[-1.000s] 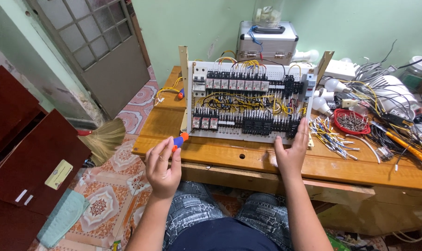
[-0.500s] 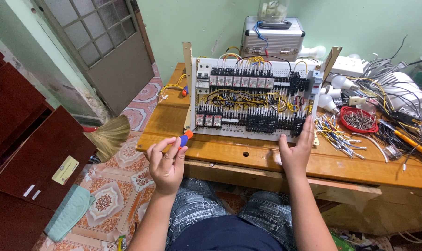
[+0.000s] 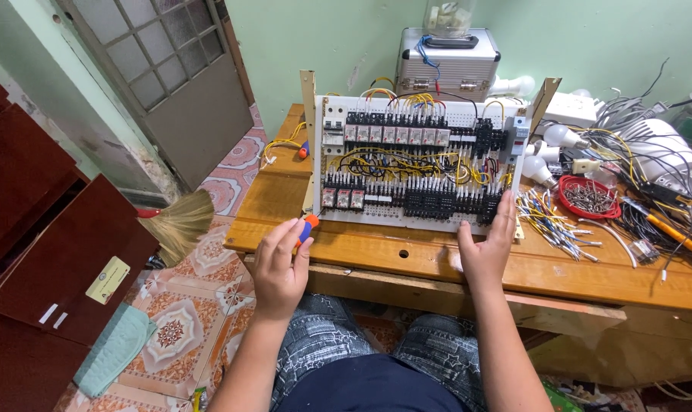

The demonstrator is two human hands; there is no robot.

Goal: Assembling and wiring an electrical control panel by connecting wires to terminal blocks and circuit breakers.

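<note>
A white electrical control panel (image 3: 418, 160), packed with black relays, breakers and yellow and black wiring, leans upright on a wooden workbench (image 3: 407, 255). My left hand (image 3: 279, 267) is closed around a screwdriver with an orange and blue handle (image 3: 306, 227), just off the panel's lower left corner. My right hand (image 3: 487, 244) lies flat with fingers spread, its fingertips touching the panel's lower right edge.
A silver metal case (image 3: 446, 65) stands behind the panel. Right of the panel lie cut wire pieces (image 3: 548, 217), a red bowl of screws (image 3: 590, 197), light bulbs (image 3: 553, 149) and tangled cables (image 3: 651, 164). A broom (image 3: 179, 221) and a dark red cabinet (image 3: 48, 259) are on the left.
My left hand with the screwdriver has moved up and closer to the panel's lower left corner. The right hand has stayed at the lower right edge. The view has shifted slightly.
</note>
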